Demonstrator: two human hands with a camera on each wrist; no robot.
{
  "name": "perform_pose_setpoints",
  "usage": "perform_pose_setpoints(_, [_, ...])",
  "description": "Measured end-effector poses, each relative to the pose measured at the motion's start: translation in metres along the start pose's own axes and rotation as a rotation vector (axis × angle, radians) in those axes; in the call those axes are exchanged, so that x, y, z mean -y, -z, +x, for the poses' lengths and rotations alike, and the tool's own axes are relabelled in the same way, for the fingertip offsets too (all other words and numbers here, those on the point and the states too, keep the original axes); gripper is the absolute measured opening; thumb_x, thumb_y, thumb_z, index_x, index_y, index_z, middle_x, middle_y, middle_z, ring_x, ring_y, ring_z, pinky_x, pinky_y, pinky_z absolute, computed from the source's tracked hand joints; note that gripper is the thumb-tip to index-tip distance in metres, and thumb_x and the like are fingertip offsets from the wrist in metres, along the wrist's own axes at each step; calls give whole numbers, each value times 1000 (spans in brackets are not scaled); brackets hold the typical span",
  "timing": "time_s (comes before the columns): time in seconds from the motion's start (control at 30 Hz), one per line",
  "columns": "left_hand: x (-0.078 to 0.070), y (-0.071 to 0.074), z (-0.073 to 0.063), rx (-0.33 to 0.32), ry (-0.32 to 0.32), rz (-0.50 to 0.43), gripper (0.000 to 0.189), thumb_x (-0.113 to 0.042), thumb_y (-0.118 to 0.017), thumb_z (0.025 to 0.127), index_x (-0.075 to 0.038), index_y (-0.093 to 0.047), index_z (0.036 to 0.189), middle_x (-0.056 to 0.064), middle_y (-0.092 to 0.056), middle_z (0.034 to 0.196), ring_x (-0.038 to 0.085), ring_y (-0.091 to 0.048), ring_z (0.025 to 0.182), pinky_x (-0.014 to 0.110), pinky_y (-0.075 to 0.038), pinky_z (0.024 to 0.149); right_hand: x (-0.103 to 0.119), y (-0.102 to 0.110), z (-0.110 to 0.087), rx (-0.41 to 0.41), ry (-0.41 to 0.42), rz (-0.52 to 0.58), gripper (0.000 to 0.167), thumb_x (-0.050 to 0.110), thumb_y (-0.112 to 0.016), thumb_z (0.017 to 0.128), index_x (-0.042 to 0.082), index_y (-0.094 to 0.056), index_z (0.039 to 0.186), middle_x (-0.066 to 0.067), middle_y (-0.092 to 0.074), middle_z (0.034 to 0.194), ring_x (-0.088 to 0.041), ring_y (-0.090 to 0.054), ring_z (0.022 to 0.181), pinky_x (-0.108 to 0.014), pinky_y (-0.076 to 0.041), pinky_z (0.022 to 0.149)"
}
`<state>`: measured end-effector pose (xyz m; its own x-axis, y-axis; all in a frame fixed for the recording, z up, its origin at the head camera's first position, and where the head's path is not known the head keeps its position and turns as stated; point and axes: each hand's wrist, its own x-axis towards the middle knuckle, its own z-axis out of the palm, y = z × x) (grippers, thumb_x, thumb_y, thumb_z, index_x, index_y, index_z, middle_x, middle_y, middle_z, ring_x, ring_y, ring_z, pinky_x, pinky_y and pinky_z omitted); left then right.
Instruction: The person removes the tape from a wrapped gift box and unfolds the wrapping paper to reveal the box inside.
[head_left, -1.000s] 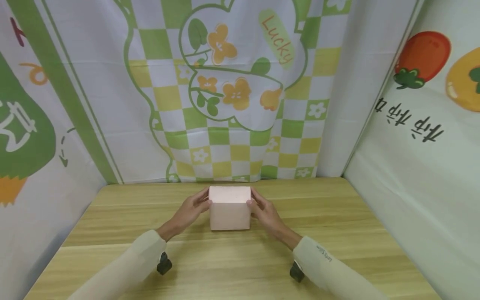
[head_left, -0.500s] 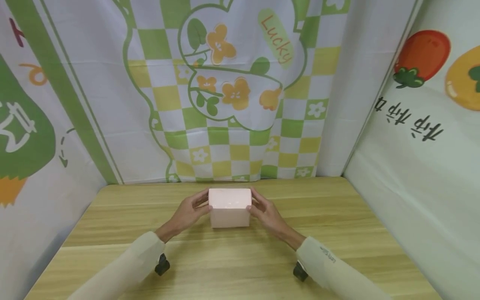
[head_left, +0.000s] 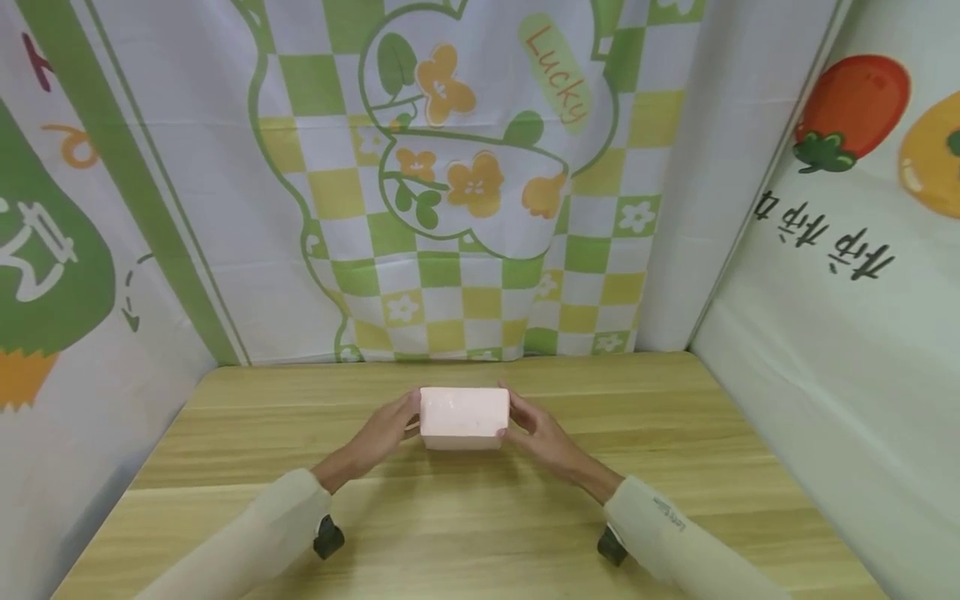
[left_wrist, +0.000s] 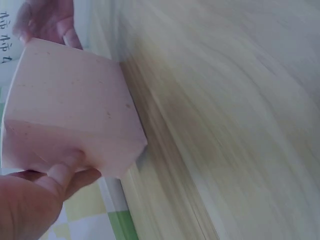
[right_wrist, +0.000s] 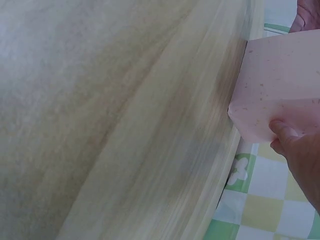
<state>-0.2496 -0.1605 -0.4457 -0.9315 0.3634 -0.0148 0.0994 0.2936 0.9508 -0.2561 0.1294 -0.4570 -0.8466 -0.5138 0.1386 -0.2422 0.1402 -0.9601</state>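
Note:
A pale pink box (head_left: 464,412) with small dark specks is between my two hands near the middle of the table (head_left: 465,517). My left hand (head_left: 384,432) grips its left side. In the left wrist view the left thumb (left_wrist: 64,170) presses the box's side, with other fingers partly hidden behind it. On the opposite side my right hand (head_left: 549,442) holds the box, and the right wrist view shows the thumb (right_wrist: 283,130) against the side face. The box leans toward me, so its upper face fills most of its outline, and its lower edge is close over the wood.
A green and white checked curtain (head_left: 450,275) hangs along the table's back edge. White printed cloths stand at the left (head_left: 180,400) and right (head_left: 840,392). A dark wrist device (head_left: 327,537) sits under each sleeve.
The box has tipped toward me: its upper face shows larger and its front face narrower. Both hands have turned with it, and the right forearm has shifted slightly right.

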Motion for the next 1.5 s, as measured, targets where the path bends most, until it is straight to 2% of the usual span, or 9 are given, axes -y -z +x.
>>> perform_pose_setpoints(0.1, [-5,-3,5,-6,52,-87,71,-55,-22,105,-3,-30,154,21,-39,154,39,-39,141,47,-39,113,0,2,-1,7,1,-4,76,12,-64,96,5,-19,157,-14,-22,163,-35,-25,149,-50,-20,122])
perform_pose_setpoints(0.27, [-9,-4,7,-47,143,-142,58,-40,-32,108,3,-42,146,22,-53,142,39,-47,136,50,-41,112,1,1,-1,47,-49,26,83,14,-66,94,3,-13,157,-16,-14,164,-38,-19,150,-51,-16,122])
perform_pose_setpoints(0.4, [-7,-4,7,-33,155,-158,63,-44,-28,108,6,-43,144,24,-49,145,41,-43,139,51,-38,114,0,0,-1,61,-104,64,86,15,-65,94,1,-8,157,-21,-15,163,-40,-16,150,-51,-15,122])
perform_pose_setpoints(0.57, [-5,-3,6,-32,148,-176,65,-45,-24,108,7,-44,142,27,-47,146,43,-42,139,50,-39,113,2,-4,1,51,-158,138,76,37,-48,104,-5,-11,155,-24,-13,163,-39,-19,150,-51,-25,120])
perform_pose_setpoints(0.7, [-5,-1,5,-18,152,-191,59,-40,-29,108,7,-47,139,25,-48,146,41,-42,139,48,-40,113,5,-8,4,14,-193,178,81,54,-29,105,-11,-19,151,-26,-14,162,-40,-15,150,-53,-24,120])
perform_pose_setpoints(0.83, [-4,1,4,44,118,-188,57,-37,-34,108,7,-41,144,24,-38,153,39,-34,144,47,-34,117,5,-8,5,-41,-205,164,78,53,-29,105,-11,-25,150,-25,-16,162,-39,-14,151,-55,-22,121])
perform_pose_setpoints(1.03, [6,9,-1,145,33,-86,68,-42,-39,106,3,-21,154,23,-17,162,40,-32,145,48,-32,118,2,0,0,6,-172,144,66,37,-40,106,-9,-24,151,-20,-10,164,-39,-11,151,-52,-22,121])
perform_pose_setpoints(1.23, [15,9,-5,144,-24,33,67,-38,-45,105,-2,-22,155,21,-22,161,41,-43,138,48,-39,113,-4,2,-2,40,-126,115,67,30,-47,105,-5,-18,154,-19,-10,164,-39,-20,149,-44,-26,119])
perform_pose_setpoints(1.5, [26,-3,-9,128,-125,66,71,-14,-60,98,7,-19,153,24,-16,161,42,-32,143,37,-41,110,-13,-1,-6,20,-123,6,73,22,-59,99,-3,-18,154,-16,-11,164,-31,-18,151,-40,-25,119])
